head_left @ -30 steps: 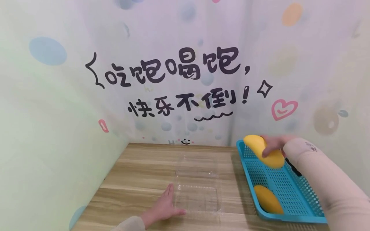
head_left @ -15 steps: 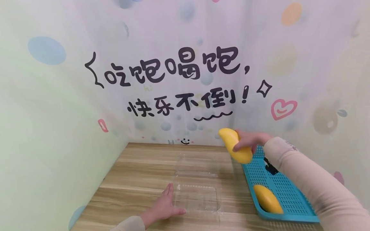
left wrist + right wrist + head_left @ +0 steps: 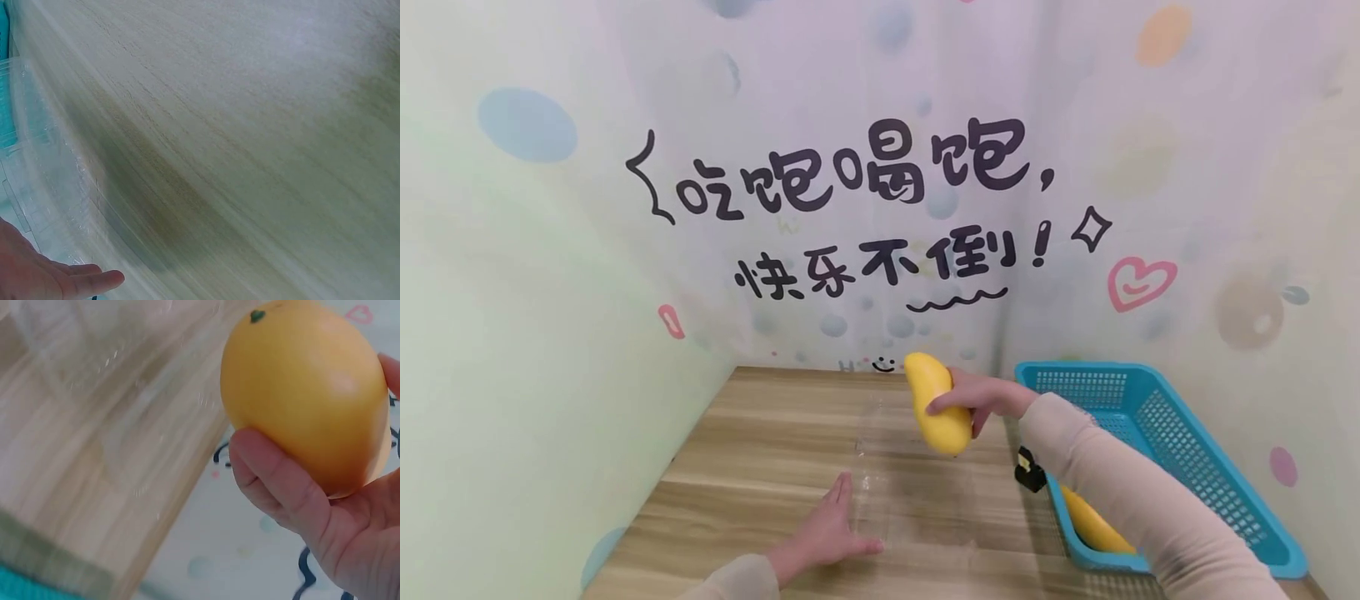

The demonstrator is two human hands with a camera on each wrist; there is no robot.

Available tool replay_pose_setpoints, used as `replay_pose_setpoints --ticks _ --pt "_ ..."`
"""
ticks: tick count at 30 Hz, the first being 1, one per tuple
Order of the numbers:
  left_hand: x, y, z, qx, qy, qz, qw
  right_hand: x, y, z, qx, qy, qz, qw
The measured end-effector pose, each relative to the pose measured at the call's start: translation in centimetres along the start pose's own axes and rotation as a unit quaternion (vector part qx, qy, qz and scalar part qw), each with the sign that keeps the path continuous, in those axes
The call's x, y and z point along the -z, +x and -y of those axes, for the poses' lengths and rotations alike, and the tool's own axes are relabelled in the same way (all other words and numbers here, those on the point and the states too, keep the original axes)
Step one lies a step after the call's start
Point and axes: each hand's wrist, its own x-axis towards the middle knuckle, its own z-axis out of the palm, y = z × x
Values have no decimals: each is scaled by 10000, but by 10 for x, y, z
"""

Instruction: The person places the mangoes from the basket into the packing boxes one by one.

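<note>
My right hand [image 3: 977, 396] grips a yellow mango [image 3: 934, 408] in the air above the back half of a clear plastic clamshell box [image 3: 917, 512]. Up close in the right wrist view, fingers and thumb curl round the mango [image 3: 300, 394], whose green stem spot shows. The transparent box lies opened flat on the wooden table, and its outline is faint. Beside its left edge my left hand [image 3: 827, 529] rests with straight fingers, thumb toward the front corner. In the left wrist view that hand [image 3: 50, 278] is at the box's edge; whether it touches is unclear.
A blue perforated basket [image 3: 1195, 446] stands on the right of the table. Inside it lies another mango [image 3: 1093, 527], partly hidden by my right sleeve [image 3: 1120, 492]. A printed curtain [image 3: 880, 208] closes off the back. Wood-grain table [image 3: 760, 467] extends left of the box.
My right hand has carried the mango left from over the basket to above the box. The left hand has stayed in place. More of the basket's right side is now visible.
</note>
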Motion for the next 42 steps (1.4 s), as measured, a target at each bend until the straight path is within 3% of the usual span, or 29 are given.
replay_pose_setpoints --ticks 9,23,28,36,42 --pt "3 -1 -4 -65 -38 4 10000 -47 23 -6 213 58 194 9996" --pt "1 1 0 -21 24 6 10000 -104 45 -28 -88 195 -559 9982" --pt "0 3 2 9 25 40 10000 -115 49 -34 -95 257 -757 9968" --pt "2 2 -1 -24 0 48 10000 -127 48 -34 154 232 -548 9981" --pt "3 1 -3 -16 90 105 9999 -137 49 -39 119 370 -489 9980"
